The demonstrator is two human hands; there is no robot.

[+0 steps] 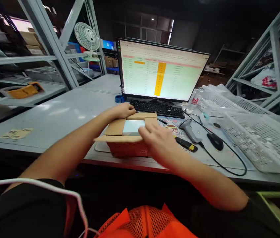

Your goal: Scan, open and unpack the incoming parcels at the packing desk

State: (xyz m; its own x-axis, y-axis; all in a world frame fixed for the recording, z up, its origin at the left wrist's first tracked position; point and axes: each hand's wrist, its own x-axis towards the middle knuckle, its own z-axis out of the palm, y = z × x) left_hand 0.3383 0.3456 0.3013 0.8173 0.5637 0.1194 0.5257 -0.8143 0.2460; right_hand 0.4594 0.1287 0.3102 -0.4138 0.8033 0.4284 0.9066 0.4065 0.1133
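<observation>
Cardboard box [127,145] is being kept near the near edge of the grey table [63,112], at centre, just in front of the keyboard [161,109]. Its flaps are being left spread open, and a pale flat item [133,126] is being shown inside.

The far flap of the box is being touched by the left hand [122,110], which is laid palm down with fingers loosely extended; nothing is being gripped by it. The near right part of the box is being covered by the right hand [158,142], blurred, with fingers spread and open; nothing is being clasped in it.

A spreadsheet is being displayed on the monitor [162,71] beyond the keyboard. To the right of the box, a grey scanner [189,129], a black-and-yellow tool [186,144] and a black mouse [215,141] are being left on the table. White mesh baskets [259,138] are being kept at far right. A small fan [87,38] is being seen on the far left shelving.
</observation>
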